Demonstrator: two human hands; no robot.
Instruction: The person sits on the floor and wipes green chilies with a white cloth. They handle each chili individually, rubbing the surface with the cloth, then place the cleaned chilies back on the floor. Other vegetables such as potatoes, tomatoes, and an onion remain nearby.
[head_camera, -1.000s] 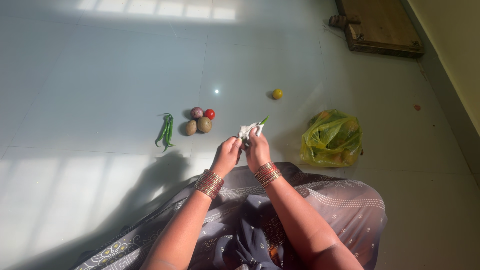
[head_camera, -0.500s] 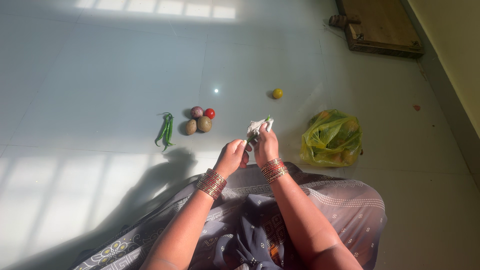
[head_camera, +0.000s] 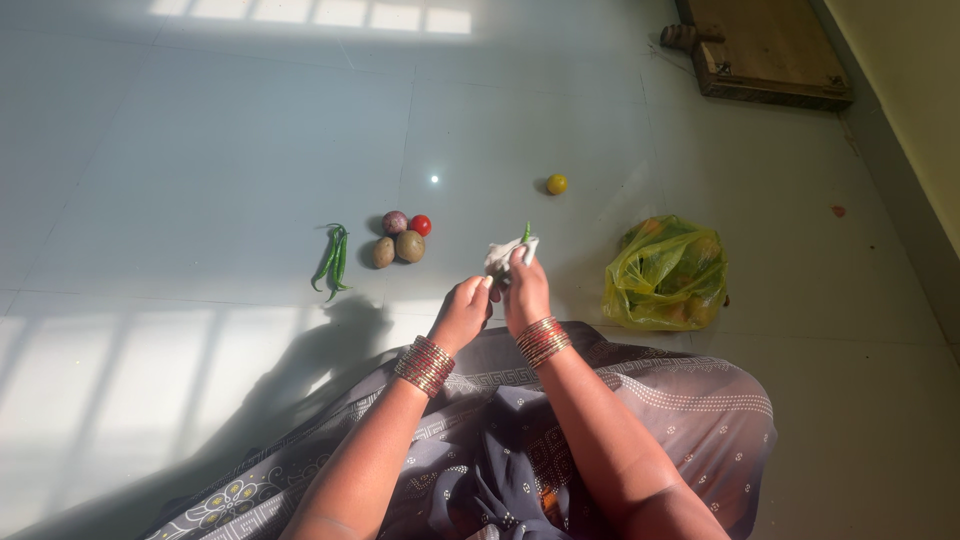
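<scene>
A pale, glossy tiled floor (head_camera: 200, 150), streaked with window light, carries a scatter of produce. Left of the grip and slightly beyond it lie two brown potatoes (head_camera: 398, 248), touching a purplish round onion (head_camera: 395, 221) and a small red tomato (head_camera: 421, 225); further left rests a bunch of slender green chillies (head_camera: 333, 257). Beyond the grip, a little right, sits a small yellow round fruit (head_camera: 557, 184). To its right slumps a crumpled yellow plastic bag (head_camera: 665, 273). Far beyond that lies a low wooden board (head_camera: 765, 45).
</scene>
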